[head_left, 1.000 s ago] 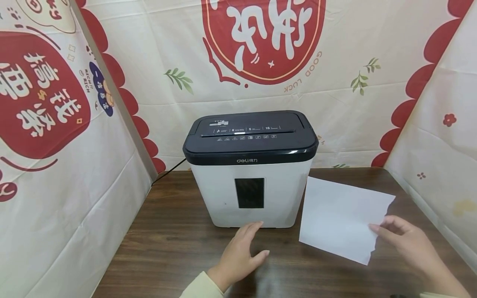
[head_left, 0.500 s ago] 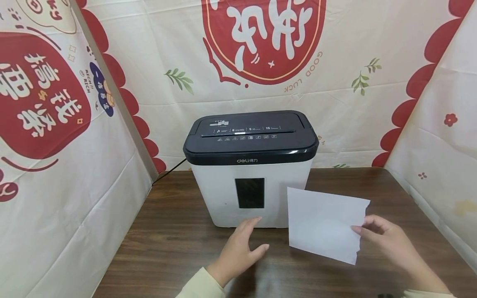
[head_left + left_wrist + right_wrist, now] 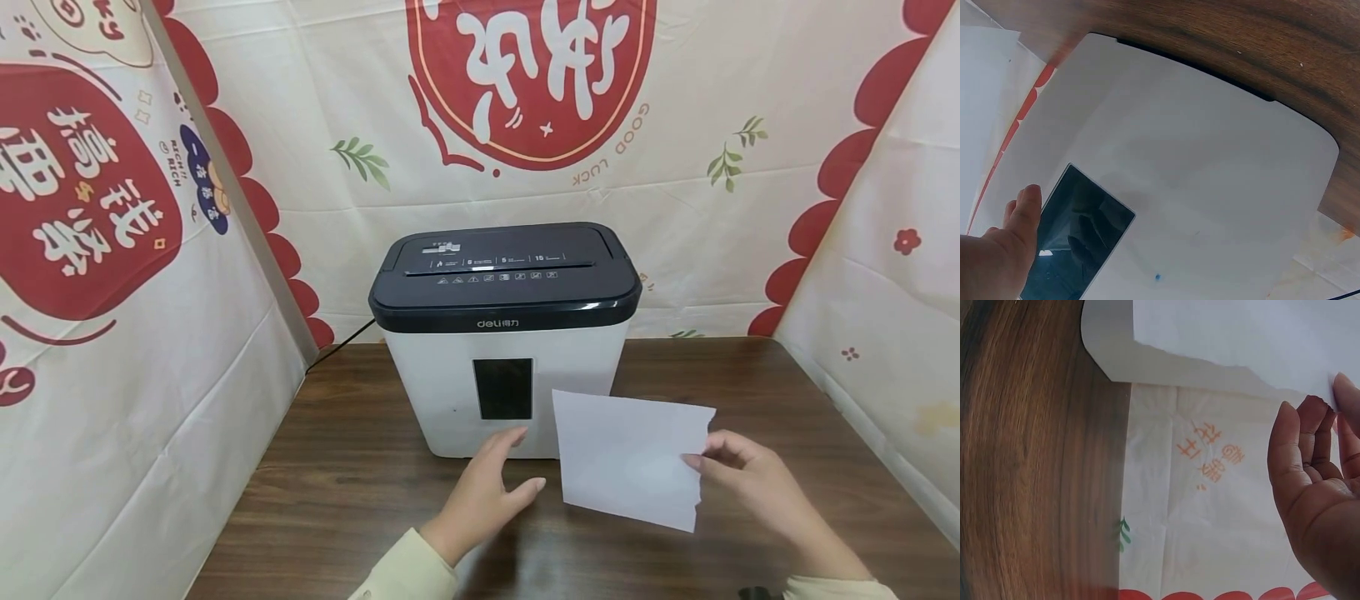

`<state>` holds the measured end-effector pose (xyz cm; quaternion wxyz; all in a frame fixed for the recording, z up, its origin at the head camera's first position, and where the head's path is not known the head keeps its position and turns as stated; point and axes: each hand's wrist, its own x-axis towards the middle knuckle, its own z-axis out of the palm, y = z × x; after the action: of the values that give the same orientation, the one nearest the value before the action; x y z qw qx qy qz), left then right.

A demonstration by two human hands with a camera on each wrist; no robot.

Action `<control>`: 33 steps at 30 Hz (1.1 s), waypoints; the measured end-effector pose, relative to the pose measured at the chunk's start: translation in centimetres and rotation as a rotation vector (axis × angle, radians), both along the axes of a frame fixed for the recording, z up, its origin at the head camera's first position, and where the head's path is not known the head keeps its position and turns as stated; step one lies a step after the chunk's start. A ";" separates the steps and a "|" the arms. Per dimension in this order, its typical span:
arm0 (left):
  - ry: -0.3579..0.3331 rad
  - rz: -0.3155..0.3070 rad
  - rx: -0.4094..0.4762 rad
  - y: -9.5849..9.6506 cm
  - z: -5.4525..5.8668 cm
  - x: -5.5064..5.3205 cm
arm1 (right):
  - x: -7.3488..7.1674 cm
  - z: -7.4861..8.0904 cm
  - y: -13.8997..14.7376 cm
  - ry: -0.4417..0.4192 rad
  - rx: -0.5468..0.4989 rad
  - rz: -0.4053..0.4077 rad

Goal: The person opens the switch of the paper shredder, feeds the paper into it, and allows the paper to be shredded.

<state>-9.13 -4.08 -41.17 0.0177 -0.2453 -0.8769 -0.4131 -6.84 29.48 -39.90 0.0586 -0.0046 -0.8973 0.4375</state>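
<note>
A sheet of white paper (image 3: 630,458) with a ragged torn right edge hangs above the table, in front of the shredder's lower right side. My right hand (image 3: 757,483) pinches that torn edge between thumb and fingers; the right wrist view shows the same pinch on the paper (image 3: 1229,331). My left hand (image 3: 483,500) is held before the shredder, thumb and fingers apart, holding nothing. The paper shredder (image 3: 420,367) stands upright, with a white bin, a black lid and a dark window (image 3: 502,388). In the left wrist view, my left hand (image 3: 1007,244) appears beside that window.
The shredder's lid has a narrow feed slot (image 3: 498,269) across its top. A black cord (image 3: 341,343) runs from the shredder to the left. Printed white cloth (image 3: 712,250) encloses the dark wooden table (image 3: 322,500) at the back and sides.
My right hand has carried the paper leftward, from beside the shredder to in front of its right part. My left hand has barely moved.
</note>
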 end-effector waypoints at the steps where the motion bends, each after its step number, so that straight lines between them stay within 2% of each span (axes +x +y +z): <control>1: 0.002 -0.001 0.005 0.0 0.0 0.0 | -0.1 0.0 -0.2 0.005 0.001 0.004; 10: -0.001 -0.010 0.074 0.2 0.2 -0.5 | -0.6 0.3 -2.0 0.024 -0.050 0.028; 14: -0.029 -0.011 0.102 0.3 0.4 -0.7 | -0.9 0.3 -2.7 0.044 -0.094 0.050; 22: -0.069 -0.020 0.163 0.4 0.6 -1.0 | -1.4 0.5 -3.9 0.016 -0.141 0.068; 28: -0.086 0.010 0.185 0.2 0.6 -1.2 | -1.7 0.7 -4.6 -0.015 -0.148 0.065; 33: -0.084 0.044 0.202 0.0 0.8 -1.3 | -1.8 0.9 -5.1 0.003 -0.146 0.072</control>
<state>-10.45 -4.04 -40.39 0.0148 -0.2054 -0.8358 -0.5090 -8.69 24.37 -39.00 0.0438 0.0239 -0.8626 0.5034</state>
